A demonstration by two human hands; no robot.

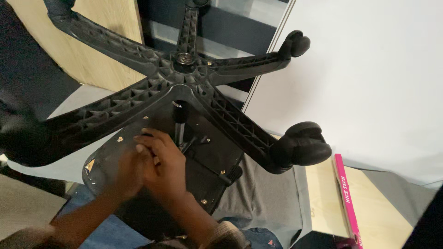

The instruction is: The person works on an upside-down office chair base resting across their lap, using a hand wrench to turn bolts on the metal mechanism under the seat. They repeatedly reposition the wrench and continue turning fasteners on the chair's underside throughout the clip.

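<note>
An office chair lies upturned in front of me, its black five-arm base [184,69] with castor wheels [302,145] pointing up at the camera. Below the base is the black underside of the seat [138,115], with brass-coloured screws and a metal mechanism plate [207,157]. A black lever with a metal shaft [179,121] stands out of that mechanism. My right hand [161,163] rests on the seat underside just left of the lever, fingers curled and touching the plate. My left hand [125,173] is blurred and lies beside and partly under the right; whether it holds anything is unclear.
A white wall [369,83] fills the right side. A pale wooden board [327,198] and a pink box edge [347,198] lie at lower right on grey fabric [263,193]. A curved wooden panel [92,46] stands at upper left.
</note>
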